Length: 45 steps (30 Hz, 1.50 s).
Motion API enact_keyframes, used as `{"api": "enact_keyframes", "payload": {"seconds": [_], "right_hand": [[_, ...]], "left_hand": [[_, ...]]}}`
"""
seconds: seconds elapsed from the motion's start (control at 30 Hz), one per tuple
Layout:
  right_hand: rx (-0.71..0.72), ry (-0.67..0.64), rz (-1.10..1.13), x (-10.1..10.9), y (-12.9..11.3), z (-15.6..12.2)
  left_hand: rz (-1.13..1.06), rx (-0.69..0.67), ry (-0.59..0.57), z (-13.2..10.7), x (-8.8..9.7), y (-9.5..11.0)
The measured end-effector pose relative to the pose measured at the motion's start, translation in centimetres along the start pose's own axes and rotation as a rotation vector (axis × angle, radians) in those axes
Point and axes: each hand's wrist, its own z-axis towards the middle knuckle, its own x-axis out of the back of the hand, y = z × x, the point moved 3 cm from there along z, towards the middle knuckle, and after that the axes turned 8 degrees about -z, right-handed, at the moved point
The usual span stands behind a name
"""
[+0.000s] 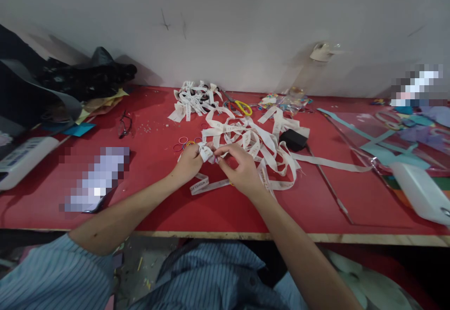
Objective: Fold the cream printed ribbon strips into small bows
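The red counter (225, 214) carries printed ribbon (269, 142) beyond and right of the hands (191, 162), coloured bands (178, 147) just beyond the left one, yellow-handled scissors (236, 103) farther beyond, a white case (26, 162) far left.

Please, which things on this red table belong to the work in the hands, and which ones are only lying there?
Likely in the work:
bunched white ribbon, in the left hand, right hand at it
loose printed ribbon
coloured loops
ribbon pile behind
yellow-handled scissors, perhaps

Seemingly just lying about:
black bundle
blue-green strips
white object far right
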Motion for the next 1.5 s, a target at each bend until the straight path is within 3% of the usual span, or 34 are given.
{"api": "enact_keyframes", "payload": {"seconds": [0.23,0.43,0.6,0.83,0.97,1.1,1.5], "right_hand": [[0.084,-0.058,0.111,-0.2,-0.7,-0.2],[0.121,-0.083,0.217,-0.2,-0.9,-0.3],[0.174,-0.171,0.271,-0.7,-1.3,-0.5],[0.196,-0.237,0.301,-0.9,-1.4,-0.5],[0.170,-0.212,0.295,-0.8,-1.2,-0.3],[0.129,-0.185,0.328,-0.6,-1.3,-0.2],[-0.088,-0.135,0.493,-0.3,-0.2,-0.3]], "left_hand": [[-0.081,-0.086,0.047,-0.6,0.2,1.8],[-0.200,-0.082,0.097,-0.9,0.1,2.2],[-0.322,0.043,0.111,-0.8,-0.1,1.5],[-0.709,0.289,0.078,-1.0,-0.9,0.8],[-0.919,0.419,0.044,-0.9,-1.1,0.6],[-1.069,0.444,-0.017,-0.7,-1.1,0.8],[-1.002,0.486,-0.011,-0.9,-0.8,1.2]]}}
